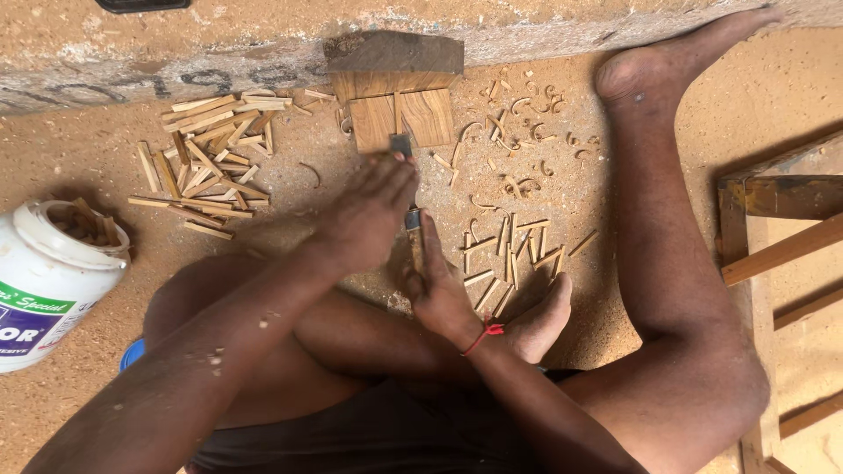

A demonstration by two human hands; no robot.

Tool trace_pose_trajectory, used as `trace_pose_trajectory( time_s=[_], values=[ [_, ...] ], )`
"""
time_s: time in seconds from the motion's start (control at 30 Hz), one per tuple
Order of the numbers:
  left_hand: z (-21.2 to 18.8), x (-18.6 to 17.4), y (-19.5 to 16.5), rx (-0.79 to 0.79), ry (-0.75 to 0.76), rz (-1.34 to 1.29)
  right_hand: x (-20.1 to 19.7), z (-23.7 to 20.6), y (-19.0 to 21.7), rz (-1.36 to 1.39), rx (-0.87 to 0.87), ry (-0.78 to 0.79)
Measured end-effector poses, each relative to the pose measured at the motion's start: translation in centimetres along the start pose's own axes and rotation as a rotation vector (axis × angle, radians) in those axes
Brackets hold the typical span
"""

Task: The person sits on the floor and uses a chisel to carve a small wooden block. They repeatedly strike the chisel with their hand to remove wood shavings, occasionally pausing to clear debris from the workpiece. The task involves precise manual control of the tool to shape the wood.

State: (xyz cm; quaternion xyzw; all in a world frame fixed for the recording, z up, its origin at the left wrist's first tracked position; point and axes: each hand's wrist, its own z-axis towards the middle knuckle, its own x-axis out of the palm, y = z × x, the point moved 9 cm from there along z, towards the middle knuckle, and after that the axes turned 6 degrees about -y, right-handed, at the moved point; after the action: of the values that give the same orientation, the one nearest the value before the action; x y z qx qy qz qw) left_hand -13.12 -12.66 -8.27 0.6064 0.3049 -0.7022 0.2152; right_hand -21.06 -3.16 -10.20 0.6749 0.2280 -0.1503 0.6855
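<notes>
Wooden block (402, 118), far centre against the wall: left hand (369, 211) closed on a chisel (401, 145) at its near edge; right hand (439, 285) gripping the tool's shaft; cut sticks (206, 162) piled left, shavings (518, 114) right, block largely uncut

Sawdust-strewn floor (105, 430), rough wall (176, 53)

Wood block (399, 118) ahead, stick piles (206, 158) flanking (bare sawdust floor (79, 167) far left).
</notes>
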Motion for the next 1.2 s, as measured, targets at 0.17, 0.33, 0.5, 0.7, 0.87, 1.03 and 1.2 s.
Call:
trace_pose_trajectory(
  time_s=[0.17,0.33,0.5,0.7,0.87,1.03,1.2],
  values=[
    [-1.1,1.9,-0.8,-0.072,0.243,-0.176,1.4,-0.2,-1.3,-0.067,0.048,-0.020],
    [-1.0,1.6,-0.4,-0.058,0.330,-0.139,2.1,0.5,-2.6,-0.101,0.173,-0.012],
    [1.2,1.3,1.2,-0.105,0.313,-0.201,2.7,3.3,-4.2,-0.108,0.277,0.046],
    [3.2,0.7,2.2,-0.142,0.356,-0.065,1.2,5.9,-3.0,-0.096,0.148,-0.006],
    [1.4,-2.0,-2.7,-0.051,0.006,-0.264,-2.3,3.7,-2.6,0.441,0.311,-0.115],
    [-1.7,-0.5,-4.0,-0.075,-0.008,-0.363,-3.3,-0.5,-3.1,0.376,0.459,-0.045],
    [-1.2,0.4,-2.9,-0.113,-0.044,-0.301,-1.9,-1.3,-2.8,-0.027,0.318,0.061]
  ],
)
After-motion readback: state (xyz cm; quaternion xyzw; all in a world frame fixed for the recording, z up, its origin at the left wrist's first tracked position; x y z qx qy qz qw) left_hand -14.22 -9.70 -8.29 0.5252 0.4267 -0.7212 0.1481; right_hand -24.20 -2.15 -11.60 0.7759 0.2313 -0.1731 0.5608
